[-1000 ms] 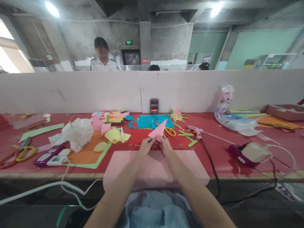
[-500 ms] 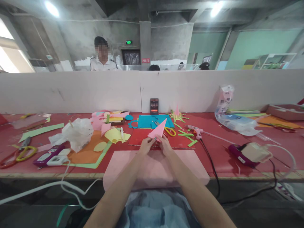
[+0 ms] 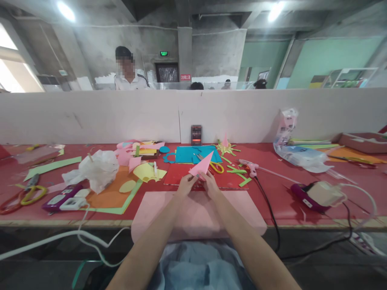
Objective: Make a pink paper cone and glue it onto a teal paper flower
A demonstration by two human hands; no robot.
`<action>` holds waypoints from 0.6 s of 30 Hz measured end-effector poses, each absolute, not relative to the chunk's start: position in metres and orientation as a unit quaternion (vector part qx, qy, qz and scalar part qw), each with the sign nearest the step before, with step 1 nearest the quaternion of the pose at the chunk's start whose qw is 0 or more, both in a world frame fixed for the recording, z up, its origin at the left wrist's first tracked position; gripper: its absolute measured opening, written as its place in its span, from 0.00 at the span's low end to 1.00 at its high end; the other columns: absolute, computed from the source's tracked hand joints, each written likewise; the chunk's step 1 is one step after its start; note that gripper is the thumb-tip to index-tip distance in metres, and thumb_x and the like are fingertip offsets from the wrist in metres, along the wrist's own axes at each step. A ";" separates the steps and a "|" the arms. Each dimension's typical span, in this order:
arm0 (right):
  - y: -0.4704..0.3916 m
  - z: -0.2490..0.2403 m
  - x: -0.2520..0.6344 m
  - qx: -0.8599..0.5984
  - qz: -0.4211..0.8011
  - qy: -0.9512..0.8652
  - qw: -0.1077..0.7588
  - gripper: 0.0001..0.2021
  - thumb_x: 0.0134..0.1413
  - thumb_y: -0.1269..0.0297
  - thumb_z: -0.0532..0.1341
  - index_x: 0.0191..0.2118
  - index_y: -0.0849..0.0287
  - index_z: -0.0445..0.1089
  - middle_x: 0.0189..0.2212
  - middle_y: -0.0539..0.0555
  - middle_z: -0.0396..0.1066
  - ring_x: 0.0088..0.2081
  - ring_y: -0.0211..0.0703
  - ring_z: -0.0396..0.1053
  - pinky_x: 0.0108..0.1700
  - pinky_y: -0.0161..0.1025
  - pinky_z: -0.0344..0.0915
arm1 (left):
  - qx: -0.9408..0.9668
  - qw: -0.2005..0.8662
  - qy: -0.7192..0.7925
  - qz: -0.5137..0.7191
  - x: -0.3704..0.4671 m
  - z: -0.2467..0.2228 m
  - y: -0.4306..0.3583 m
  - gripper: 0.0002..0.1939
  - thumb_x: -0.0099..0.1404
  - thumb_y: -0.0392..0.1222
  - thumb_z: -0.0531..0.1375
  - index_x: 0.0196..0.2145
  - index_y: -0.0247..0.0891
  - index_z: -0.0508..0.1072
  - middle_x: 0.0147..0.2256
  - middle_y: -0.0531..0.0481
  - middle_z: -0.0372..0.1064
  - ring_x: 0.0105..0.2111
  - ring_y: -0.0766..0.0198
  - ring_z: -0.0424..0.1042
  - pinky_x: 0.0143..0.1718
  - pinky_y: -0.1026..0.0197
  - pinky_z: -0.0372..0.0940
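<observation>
A pink paper cone (image 3: pixel 202 164), its point tilted up to the right, is held between both hands above the front of the red sheet (image 3: pixel 178 174). My left hand (image 3: pixel 186 185) pinches its lower left edge, and my right hand (image 3: pixel 208 182) grips its lower right side; some fingertips are hidden under the paper. Just behind the cone lie scissors with yellow handles (image 3: pixel 218 167), partly over blue paper (image 3: pixel 184 154). A pale pink sheet (image 3: pixel 196 217) lies under my forearms.
Right of my hands are green paper strips (image 3: pixel 237 170) and a pink glue gun (image 3: pixel 251 167) with a black cord. A green paper piece with a pink cone (image 3: pixel 225 141) stands behind. At left are crumpled white plastic (image 3: pixel 101 169), scissors (image 3: pixel 26 195) and a purple power strip (image 3: pixel 65 197).
My hands and the pink cone stay almost in place, with only a tiny shift. Beyond the partition, a person's head has moved slightly left.
</observation>
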State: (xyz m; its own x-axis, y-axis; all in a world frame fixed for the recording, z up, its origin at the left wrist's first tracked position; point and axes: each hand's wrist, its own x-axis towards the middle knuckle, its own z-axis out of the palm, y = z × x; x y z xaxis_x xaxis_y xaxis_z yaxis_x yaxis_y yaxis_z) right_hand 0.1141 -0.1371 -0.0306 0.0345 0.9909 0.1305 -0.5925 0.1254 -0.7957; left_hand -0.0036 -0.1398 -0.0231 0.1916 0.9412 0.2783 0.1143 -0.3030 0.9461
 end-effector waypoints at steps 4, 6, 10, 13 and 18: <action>-0.136 -0.033 0.115 -0.274 0.602 -0.347 0.665 0.19 0.37 0.61 0.67 0.40 0.56 0.67 0.30 0.49 0.73 0.30 0.41 0.70 0.31 0.37 0.65 | 0.577 0.498 0.414 0.497 -0.002 -0.026 -0.139 0.24 0.57 0.58 0.51 0.22 0.34 0.70 0.22 0.48 0.71 0.22 0.63 0.69 0.27 0.61 0.64; -0.136 -0.033 0.115 -0.269 0.600 -0.352 0.666 0.21 0.37 0.61 0.67 0.41 0.56 0.66 0.31 0.49 0.73 0.31 0.41 0.70 0.32 0.37 0.65 | 0.554 0.529 0.408 0.498 -0.002 -0.027 -0.138 0.25 0.57 0.60 0.49 0.22 0.34 0.70 0.21 0.47 0.71 0.20 0.63 0.69 0.25 0.60 0.64; -0.136 -0.033 0.116 -0.277 0.597 -0.353 0.665 0.20 0.37 0.61 0.67 0.41 0.55 0.66 0.32 0.50 0.73 0.32 0.42 0.70 0.31 0.37 0.65 | 0.567 0.522 0.400 0.496 -0.002 -0.027 -0.138 0.22 0.54 0.59 0.54 0.22 0.35 0.69 0.20 0.50 0.70 0.19 0.64 0.68 0.23 0.62 0.63; -0.137 -0.032 0.115 -0.284 0.595 -0.348 0.667 0.20 0.37 0.60 0.67 0.41 0.55 0.66 0.32 0.50 0.73 0.32 0.43 0.70 0.31 0.37 0.65 | 0.580 0.505 0.403 0.497 -0.002 -0.027 -0.137 0.21 0.53 0.58 0.54 0.22 0.35 0.68 0.20 0.51 0.70 0.20 0.65 0.68 0.24 0.62 0.63; -0.137 -0.031 0.115 -0.283 0.596 -0.339 0.671 0.21 0.37 0.60 0.67 0.41 0.55 0.66 0.30 0.50 0.73 0.30 0.43 0.70 0.29 0.38 0.65 | 0.603 0.479 0.397 0.500 -0.002 -0.030 -0.134 0.18 0.54 0.55 0.54 0.22 0.35 0.69 0.21 0.51 0.71 0.22 0.64 0.69 0.28 0.62 0.64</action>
State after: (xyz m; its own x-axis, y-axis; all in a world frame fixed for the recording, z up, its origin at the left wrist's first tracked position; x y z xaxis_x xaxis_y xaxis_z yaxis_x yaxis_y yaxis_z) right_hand 0.1146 -0.1374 -0.0313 0.0601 0.9912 0.1182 -0.6079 0.1302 -0.7832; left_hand -0.0022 -0.1339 -0.0300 0.1851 0.9575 0.2214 0.0006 -0.2254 0.9743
